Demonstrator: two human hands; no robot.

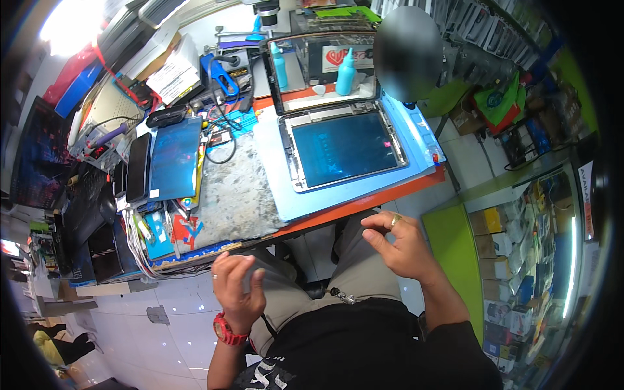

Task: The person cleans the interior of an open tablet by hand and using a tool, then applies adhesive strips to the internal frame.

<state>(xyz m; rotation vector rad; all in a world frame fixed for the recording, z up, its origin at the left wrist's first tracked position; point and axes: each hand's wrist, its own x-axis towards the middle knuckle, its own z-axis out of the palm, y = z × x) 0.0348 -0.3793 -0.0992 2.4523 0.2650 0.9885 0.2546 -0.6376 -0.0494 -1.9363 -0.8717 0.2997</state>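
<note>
My left hand (237,289), with a red watch (225,329) on its wrist, hovers off the bench's front edge, empty, its thumb apart from loosely bent fingers. My right hand (402,246), wearing a ring, is raised above my lap, also empty with thumb and fingers apart. Beyond them a tablet (344,149) lies on a light blue mat (276,185), its dark bluish screen facing up within a silver frame. A black-bordered glass panel (275,97) stands tilted up along the tablet's far edge. A teal dropper bottle (345,77) shows at that panel. Neither hand touches anything on the bench.
Left on the bench are a dark phone (138,168), a blue flat sheet (175,159), cables, small tools and a blue-handled tool (220,77). An orange board edge (416,182) sticks out under the mat. A glass display case (520,260) stands at the right.
</note>
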